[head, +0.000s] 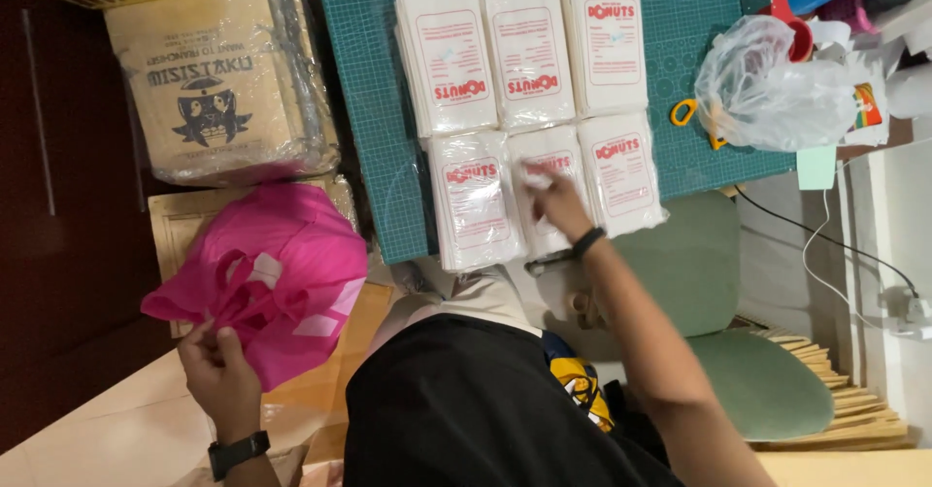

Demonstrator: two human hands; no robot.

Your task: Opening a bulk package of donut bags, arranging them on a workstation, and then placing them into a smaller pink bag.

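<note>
My left hand [219,369] grips the lower edge of a bright pink fabric bag [277,268] held out at my left side. My right hand [554,199] reaches forward onto the middle packet of the near row of white paper packets with red print [537,196], fingers touching its plastic wrap. Several such wrapped packets [529,55] lie in two rows on a green cutting mat [374,108]. Both wrists wear black bands.
A plastic-wrapped brown paper bundle [218,74] sits left of the mat. A clear plastic bag [767,89], yellow-handled scissors [684,111] and red and blue items lie at the right. A green chair [718,302] stands under my right arm, a white cable [854,254] beyond it.
</note>
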